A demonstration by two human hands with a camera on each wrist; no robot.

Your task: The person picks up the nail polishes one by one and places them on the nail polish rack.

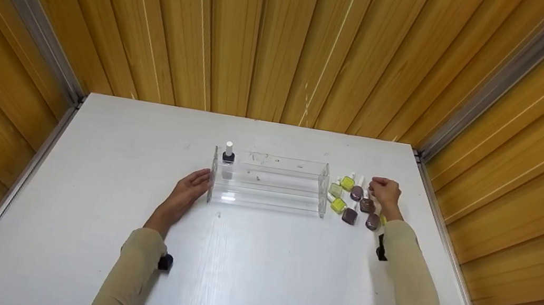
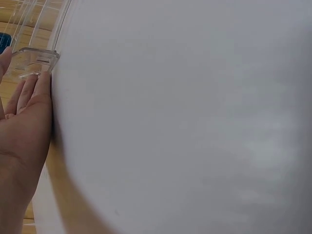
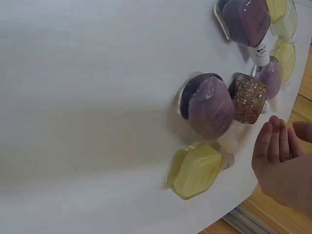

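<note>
A clear acrylic rack (image 1: pixel 271 180) with stepped tiers lies across the white table. My left hand (image 1: pixel 191 186) rests its extended fingers against the rack's left end, and the left wrist view shows these fingers (image 2: pixel 43 87) at the clear end panel. One dark nail polish bottle (image 1: pixel 228 156) with a white cap stands upright on the back tier. My right hand (image 1: pixel 386 192) is over the right side of a group of lying nail polish bottles. Its fingers are loosely bent, fingertips close to the cap of a brown glitter bottle (image 3: pixel 249 97), with nothing held between them.
Several yellow and purple bottles lie between the rack and my right hand, among them a yellow one (image 3: pixel 195 170) and a mauve one (image 3: pixel 212 107). The white table (image 1: pixel 244 271) is bounded by wood-patterned walls (image 1: pixel 282 42) at the back and sides.
</note>
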